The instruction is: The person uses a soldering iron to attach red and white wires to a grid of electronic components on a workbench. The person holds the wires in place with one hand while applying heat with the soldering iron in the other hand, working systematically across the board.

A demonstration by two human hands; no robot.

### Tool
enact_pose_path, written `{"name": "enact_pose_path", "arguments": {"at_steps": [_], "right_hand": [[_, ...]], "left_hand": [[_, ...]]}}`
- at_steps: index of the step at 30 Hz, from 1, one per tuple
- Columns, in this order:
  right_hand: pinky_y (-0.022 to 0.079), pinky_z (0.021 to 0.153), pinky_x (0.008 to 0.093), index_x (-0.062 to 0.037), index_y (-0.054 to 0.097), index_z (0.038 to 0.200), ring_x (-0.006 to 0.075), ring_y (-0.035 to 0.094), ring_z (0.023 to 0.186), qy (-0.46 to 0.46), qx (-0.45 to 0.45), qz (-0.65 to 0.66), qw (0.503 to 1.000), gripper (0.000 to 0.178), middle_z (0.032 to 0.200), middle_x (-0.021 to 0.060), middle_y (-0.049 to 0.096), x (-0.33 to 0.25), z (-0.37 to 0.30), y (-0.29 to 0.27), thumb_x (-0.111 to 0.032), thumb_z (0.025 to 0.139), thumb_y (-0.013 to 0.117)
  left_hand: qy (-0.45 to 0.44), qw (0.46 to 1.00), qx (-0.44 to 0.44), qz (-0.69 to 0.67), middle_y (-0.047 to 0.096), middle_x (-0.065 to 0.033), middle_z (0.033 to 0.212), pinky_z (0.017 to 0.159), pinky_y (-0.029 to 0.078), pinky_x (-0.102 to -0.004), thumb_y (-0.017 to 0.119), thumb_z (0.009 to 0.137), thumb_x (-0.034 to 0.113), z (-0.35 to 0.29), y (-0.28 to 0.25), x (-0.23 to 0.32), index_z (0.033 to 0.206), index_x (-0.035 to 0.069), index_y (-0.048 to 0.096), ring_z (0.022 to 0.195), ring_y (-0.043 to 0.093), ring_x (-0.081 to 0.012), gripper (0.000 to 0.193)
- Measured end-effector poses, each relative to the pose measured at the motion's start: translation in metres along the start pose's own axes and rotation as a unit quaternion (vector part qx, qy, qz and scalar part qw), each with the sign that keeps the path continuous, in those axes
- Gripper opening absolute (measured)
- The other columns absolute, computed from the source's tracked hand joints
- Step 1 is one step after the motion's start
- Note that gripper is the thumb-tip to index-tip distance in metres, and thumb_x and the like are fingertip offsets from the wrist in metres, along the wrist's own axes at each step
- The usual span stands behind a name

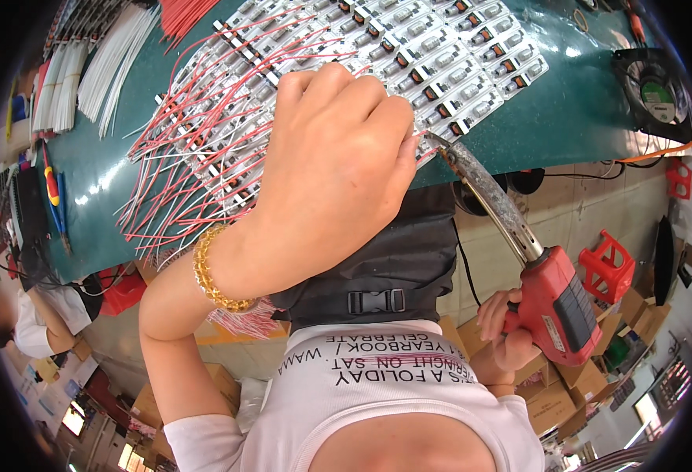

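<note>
My left hand [338,157] reaches over the bench with its fingers closed in a pinch. A thin red wire shows at its thumb tip; most of the fingertips are hidden beneath the hand. My right hand [507,338] grips the red and black handle of a soldering gun [560,307], whose bent metal tube slants up to the left. Its tip lies close beside my left thumb. Under and beyond my left hand spread rows of small metal-and-clear parts [456,75] with black and orange pieces. Many red and white wires [165,169] fan out from the rows on the left.
Bundles of white wires [118,67] and red wires [181,17] lie at the far left of the green bench [86,224]. A red-and-yellow-handled screwdriver [50,185] is nearby. A black square-framed fan [654,96] stands far right. Below are a red stool [607,266] and cardboard boxes [550,405].
</note>
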State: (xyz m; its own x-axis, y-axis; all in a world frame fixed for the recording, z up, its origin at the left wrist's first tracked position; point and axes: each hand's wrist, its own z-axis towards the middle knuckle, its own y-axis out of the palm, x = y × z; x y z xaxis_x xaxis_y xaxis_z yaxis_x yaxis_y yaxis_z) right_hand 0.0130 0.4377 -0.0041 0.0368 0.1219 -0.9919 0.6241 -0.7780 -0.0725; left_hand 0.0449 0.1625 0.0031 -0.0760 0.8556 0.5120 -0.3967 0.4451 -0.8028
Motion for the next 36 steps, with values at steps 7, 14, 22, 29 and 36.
{"name": "enact_pose_path", "arguments": {"at_steps": [7, 14, 22, 29, 36], "right_hand": [[0.035, 0.041, 0.0245, 0.0048, 0.040, 0.115, 0.0114, 0.041, 0.038, -0.021, 0.001, 0.029, 0.999, 0.071, 0.047, -0.0001, 0.043, 0.012, 0.000, 0.003, -0.055, 0.081, 0.056], [0.036, 0.041, 0.0254, 0.0073, 0.036, 0.121, 0.0116, 0.041, 0.038, -0.086, 0.040, 0.081, 0.992, 0.075, 0.047, 0.0002, 0.042, 0.006, 0.027, 0.014, -0.054, 0.082, 0.055], [0.035, 0.041, 0.0237, 0.0065, 0.045, 0.109, 0.0100, 0.041, 0.040, -0.283, 0.227, 0.002, 0.932, 0.050, 0.049, 0.0009, 0.042, -0.033, 0.134, -0.021, -0.032, 0.082, 0.064], [0.029, 0.032, 0.0217, 0.0006, 0.055, 0.086, 0.0080, 0.041, 0.035, -0.157, 0.256, -0.108, 0.948, 0.026, 0.048, 0.0002, 0.045, -0.051, 0.206, -0.035, -0.025, 0.085, 0.063], [0.029, 0.034, 0.0226, -0.0009, 0.049, 0.076, 0.0100, 0.040, 0.034, -0.229, 0.260, -0.283, 0.894, 0.028, 0.046, 0.0021, 0.044, -0.126, 0.184, -0.080, -0.025, 0.089, 0.057]], "left_hand": [[-0.001, 1.000, 0.008, 0.000, 0.049, -0.0006, 0.064, 0.067, 0.032, -0.0331, 0.068, 0.068, 0.003, -0.006, 0.002, -0.002, 0.066, 0.008, 0.055, 0.066, 0.046, -0.0197, 0.014], [0.004, 1.000, 0.011, 0.010, 0.049, -0.0011, 0.066, 0.067, 0.033, -0.0343, 0.067, 0.067, 0.003, -0.006, 0.002, -0.001, 0.067, 0.008, 0.055, 0.069, 0.046, -0.0209, 0.013], [0.017, 0.999, 0.014, 0.036, 0.054, -0.0093, 0.088, 0.079, 0.037, -0.0395, 0.066, 0.066, 0.005, -0.010, -0.018, 0.005, 0.081, 0.004, 0.059, 0.087, 0.050, -0.0282, 0.016], [-0.009, 0.999, 0.007, 0.048, 0.050, -0.0133, 0.118, 0.095, 0.031, -0.0459, 0.067, 0.073, 0.015, -0.029, -0.035, -0.020, 0.096, 0.006, 0.059, 0.114, 0.043, -0.0329, 0.026], [0.007, 1.000, 0.025, -0.008, 0.051, -0.0123, 0.114, 0.091, 0.034, -0.0417, 0.067, 0.072, 0.013, -0.040, -0.033, -0.031, 0.091, 0.005, 0.058, 0.109, 0.046, -0.0311, 0.022]]}}
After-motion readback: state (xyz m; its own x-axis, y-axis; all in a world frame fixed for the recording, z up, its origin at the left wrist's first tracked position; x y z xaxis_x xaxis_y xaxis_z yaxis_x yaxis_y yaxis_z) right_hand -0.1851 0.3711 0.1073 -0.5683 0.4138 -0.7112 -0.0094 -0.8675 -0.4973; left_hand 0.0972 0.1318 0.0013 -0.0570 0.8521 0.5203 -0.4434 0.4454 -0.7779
